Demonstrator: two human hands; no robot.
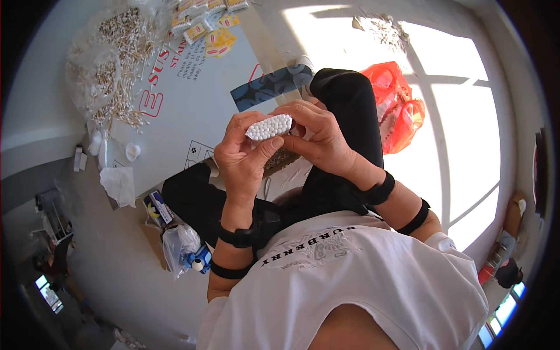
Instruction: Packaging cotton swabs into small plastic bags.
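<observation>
A small clear-wrapped pack of cotton swabs [269,128] is held up above my lap, its packed white tips facing me. My left hand [241,153] grips the pack's left side, with the thumb along the near edge. At its right end, the fingers of my right hand [319,135] are closed around the wrapper. My fingers hide the sides and far end of the pack. Beyond my hands stands a large pale board-topped table [175,96]. Yellow printed cards [220,43] lie there beside several filled swab packs [195,30].
Loose cotton swabs [119,70] spill from a clear plastic bag at the table's far left. A dark patterned strip [271,87] lies along its right side. An orange-red plastic bag [401,125] rests on the floor at right. A blue-white box [158,208] sits left of my leg.
</observation>
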